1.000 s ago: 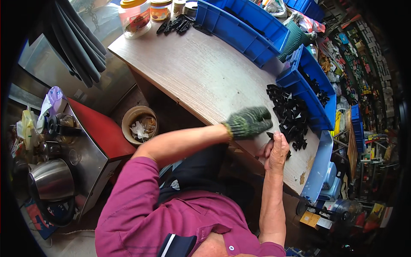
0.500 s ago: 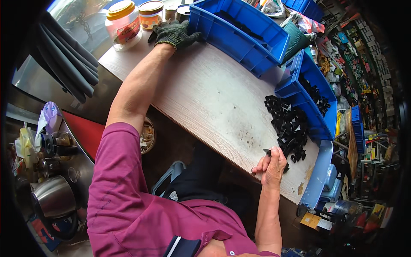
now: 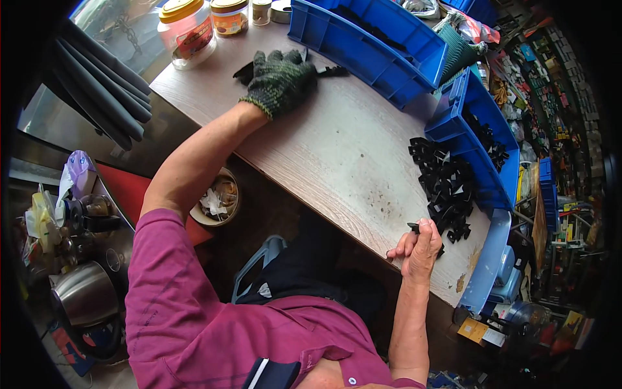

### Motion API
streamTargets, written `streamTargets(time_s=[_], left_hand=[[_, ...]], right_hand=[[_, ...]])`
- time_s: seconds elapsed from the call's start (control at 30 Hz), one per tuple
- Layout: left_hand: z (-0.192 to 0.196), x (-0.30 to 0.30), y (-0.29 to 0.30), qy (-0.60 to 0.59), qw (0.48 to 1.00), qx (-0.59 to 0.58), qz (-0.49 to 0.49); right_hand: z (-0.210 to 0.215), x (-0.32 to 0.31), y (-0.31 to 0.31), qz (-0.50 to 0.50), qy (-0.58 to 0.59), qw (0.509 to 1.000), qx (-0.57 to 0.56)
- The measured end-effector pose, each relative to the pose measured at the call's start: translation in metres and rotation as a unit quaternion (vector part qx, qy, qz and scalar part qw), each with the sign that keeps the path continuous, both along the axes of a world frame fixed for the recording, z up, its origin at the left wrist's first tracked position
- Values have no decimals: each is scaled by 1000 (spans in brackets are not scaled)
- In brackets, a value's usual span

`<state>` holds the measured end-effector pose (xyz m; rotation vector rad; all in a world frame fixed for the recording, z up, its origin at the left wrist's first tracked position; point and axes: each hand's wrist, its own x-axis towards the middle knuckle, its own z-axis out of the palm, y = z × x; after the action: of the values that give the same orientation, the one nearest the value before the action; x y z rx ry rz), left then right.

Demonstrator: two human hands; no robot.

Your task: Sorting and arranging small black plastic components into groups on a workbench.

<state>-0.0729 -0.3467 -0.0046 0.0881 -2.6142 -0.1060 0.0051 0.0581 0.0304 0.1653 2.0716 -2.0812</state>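
Observation:
My left hand (image 3: pixel 282 82), in a dark green knitted glove, lies palm down on the far left of the table, fingers curled over some flat black pieces. One black piece (image 3: pixel 245 73) pokes out on its left, another (image 3: pixel 333 71) on its right; the glove hides the rest. Bare, my right hand (image 3: pixel 418 247) is at the table's near right edge. Between its thumb and forefinger it pinches a small black plastic piece (image 3: pixel 413 227). Just beyond this hand a pile of similar small black pieces (image 3: pixel 444 185) is heaped on the tabletop.
Behind the left hand stands a blue bin (image 3: pixel 369 71) with black pieces inside. A second blue bin (image 3: pixel 476 146) at the right holds more. Lidded jars (image 3: pixel 188 35) line the far left. Below the table edge sits a waste bucket (image 3: pixel 223 201); a kettle (image 3: pixel 84 295) is at left.
My left hand has drawn back from the jars toward me, and black pieces now show on both sides of it. The right hand keeps its pinch, almost in place.

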Motion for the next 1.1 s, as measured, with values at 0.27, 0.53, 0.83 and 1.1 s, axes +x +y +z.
streamTargets(time_s=[0.27, 0.53, 0.83, 1.1], left_hand=[[27, 10, 52, 14, 1000, 3, -10], [1, -35, 72, 18, 1000, -21, 2], [30, 43, 154, 126, 910, 295, -262], [2, 96, 243, 3, 855, 385, -349]], right_hand=[[-1, 2, 1, -17, 5, 1000, -11], [-5, 4, 0, -33, 8, 999, -24], [-7, 2, 3, -105, 7, 993, -45], [-4, 4, -5, -186, 21, 981, -58]])
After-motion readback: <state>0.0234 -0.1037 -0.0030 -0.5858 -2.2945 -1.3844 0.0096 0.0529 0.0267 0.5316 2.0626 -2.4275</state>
